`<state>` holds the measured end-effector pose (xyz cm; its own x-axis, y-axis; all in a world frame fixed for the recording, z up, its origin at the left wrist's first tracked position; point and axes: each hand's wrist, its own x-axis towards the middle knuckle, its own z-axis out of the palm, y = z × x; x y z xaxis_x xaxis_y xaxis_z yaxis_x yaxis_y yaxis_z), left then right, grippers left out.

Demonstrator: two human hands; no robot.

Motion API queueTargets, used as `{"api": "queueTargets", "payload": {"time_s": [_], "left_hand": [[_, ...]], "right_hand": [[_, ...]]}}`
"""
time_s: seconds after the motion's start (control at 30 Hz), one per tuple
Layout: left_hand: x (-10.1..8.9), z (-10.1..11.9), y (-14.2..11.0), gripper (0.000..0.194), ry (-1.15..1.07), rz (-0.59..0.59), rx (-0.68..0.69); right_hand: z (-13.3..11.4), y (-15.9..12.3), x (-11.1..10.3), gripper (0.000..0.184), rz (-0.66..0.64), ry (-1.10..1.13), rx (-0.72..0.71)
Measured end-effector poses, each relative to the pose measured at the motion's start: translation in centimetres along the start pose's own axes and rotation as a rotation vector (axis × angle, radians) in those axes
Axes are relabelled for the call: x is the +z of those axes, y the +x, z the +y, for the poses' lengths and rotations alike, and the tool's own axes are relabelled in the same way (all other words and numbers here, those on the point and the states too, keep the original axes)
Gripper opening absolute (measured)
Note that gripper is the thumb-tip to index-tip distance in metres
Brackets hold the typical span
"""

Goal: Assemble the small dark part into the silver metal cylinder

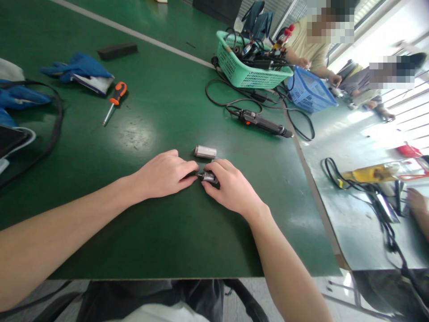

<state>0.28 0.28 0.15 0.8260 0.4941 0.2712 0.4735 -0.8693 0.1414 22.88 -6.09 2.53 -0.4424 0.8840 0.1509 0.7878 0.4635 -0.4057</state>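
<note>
Small metal cylinder sits low at the green surface, grasped by fingers of the right hand, seemingly to steady its shaft toward the left hand, whose fingers bend there, their grip impossible to tell.

Loose cylinder — smooth metal (soft sheen); tabletop — glossy.

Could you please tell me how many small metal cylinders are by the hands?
2: a partly covered cylinder in the right hand, and a second cylinder on the green table just beyond.
</note>
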Motion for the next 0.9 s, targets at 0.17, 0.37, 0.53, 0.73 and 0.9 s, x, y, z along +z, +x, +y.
{"api": "queueTargets", "payload": {"time_s": [0.17,0.37,0.53,0.73,0.9], "left_hand": [[-0.1,0.1,0.0,0.026,0.006,-0.016,-0.013],[-0.1,0.1,-0.1,0.027,0.012,-0.005,-0.005],[-0.2,0.3,0.0,0.022,-0.006,-0.017,-0.02],[-0.3,0.3,0.0,0.024,-0.034,-0.047,-0.064],[-0.2,0.3,0.0,0.024,-0.047,-0.056,-0.074]], "right_hand": [[-0.1,0.0,-0.1,0.017,-0.007,-0.017,-0.01],[-0.5,-0.1,-0.5,0.03,-0.052,-0.038,-0.096],[-0.9,-0.2,-0.8,0.033,-0.095,-0.069,-0.139],[3.5,-0.8,-2.8,0.035,-0.064,-0.149,0.041],[12.2,-3.5,-5.7,0.035,0.12,-0.359,0.47]]}}
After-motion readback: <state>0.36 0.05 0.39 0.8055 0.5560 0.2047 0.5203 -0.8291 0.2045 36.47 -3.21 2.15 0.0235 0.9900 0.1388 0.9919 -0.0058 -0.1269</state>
